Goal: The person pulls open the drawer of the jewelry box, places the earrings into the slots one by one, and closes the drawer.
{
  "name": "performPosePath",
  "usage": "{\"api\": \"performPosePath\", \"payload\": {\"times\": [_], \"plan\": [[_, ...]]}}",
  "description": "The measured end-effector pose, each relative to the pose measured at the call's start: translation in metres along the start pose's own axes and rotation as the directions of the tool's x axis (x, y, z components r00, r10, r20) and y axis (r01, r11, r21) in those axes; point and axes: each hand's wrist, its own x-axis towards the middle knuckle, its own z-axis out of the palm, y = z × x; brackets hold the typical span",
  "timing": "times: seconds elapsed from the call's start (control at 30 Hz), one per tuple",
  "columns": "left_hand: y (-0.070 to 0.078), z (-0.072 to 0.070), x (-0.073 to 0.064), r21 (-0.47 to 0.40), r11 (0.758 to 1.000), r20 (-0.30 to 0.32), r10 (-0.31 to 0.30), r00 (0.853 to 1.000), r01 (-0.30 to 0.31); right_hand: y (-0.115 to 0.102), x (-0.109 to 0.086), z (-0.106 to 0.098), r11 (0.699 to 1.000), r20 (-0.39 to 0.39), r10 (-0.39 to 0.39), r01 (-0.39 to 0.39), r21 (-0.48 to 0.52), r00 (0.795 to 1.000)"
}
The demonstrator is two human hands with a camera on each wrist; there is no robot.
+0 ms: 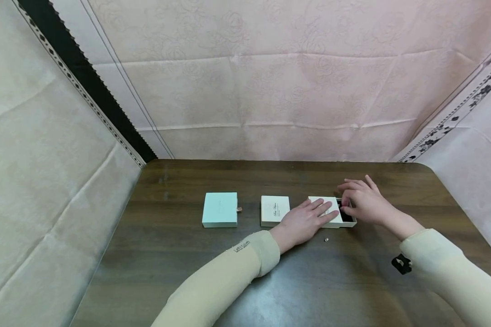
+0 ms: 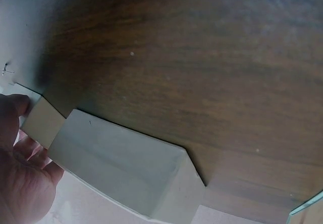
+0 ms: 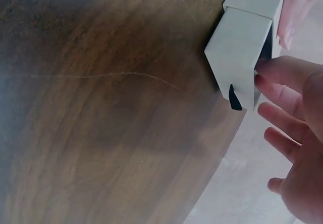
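Note:
My left hand lies across the top of a small white slide-out box with its fingers spread. The box's drawer is pulled partway out to the right and has a dark inside. Above this drawer, my right hand has its thumb and forefinger dipped in, the other fingers raised. In the right wrist view those fingertips are hidden behind the drawer wall, so I cannot tell what they hold. A black ribbon tab hangs from the drawer's end. A tiny shiny stud earring lies on the table in front.
A closed white box with small print stands left of the left hand. Farther left is a turquoise box with a short tab on its right side. All rest on a dark wooden table, with pale cloth hanging behind.

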Motion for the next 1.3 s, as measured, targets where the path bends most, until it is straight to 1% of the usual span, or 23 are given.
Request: {"api": "performPosePath", "payload": {"times": [0.2,0.3,0.57,0.73,0.87,1.13,1.3], "plan": [[0.0,0.0,0.0,-0.003,1.0,-0.001,-0.002,1.0,0.002,0.001,-0.002,0.001,0.998,-0.093,-0.043,0.046,0.036,0.995],[0.0,0.0,0.0,-0.004,1.0,-0.002,0.0,1.0,0.0,0.003,-0.004,0.004,0.997,-0.113,-0.055,0.061,0.05,0.992],[0.001,0.0,0.0,-0.01,1.0,0.003,0.004,1.0,-0.004,0.008,-0.004,0.01,0.987,-0.122,-0.029,0.048,0.153,0.992],[0.001,-0.001,0.0,-0.004,1.0,-0.006,0.002,1.0,-0.002,0.01,-0.002,0.015,0.981,-0.126,0.002,0.022,0.192,0.992],[0.0,-0.001,-0.001,-0.012,1.0,-0.01,0.001,1.0,-0.001,0.009,0.0,0.017,0.978,-0.127,0.016,0.011,0.209,0.992],[0.001,-0.001,-0.001,-0.011,1.0,-0.01,0.001,1.0,-0.001,0.007,-0.002,0.014,0.976,-0.078,0.047,-0.029,0.218,0.996],[0.0,-0.001,-0.001,-0.012,1.0,-0.013,0.001,1.0,-0.002,0.008,-0.007,0.015,0.975,-0.087,0.035,-0.015,0.224,0.996]]}}
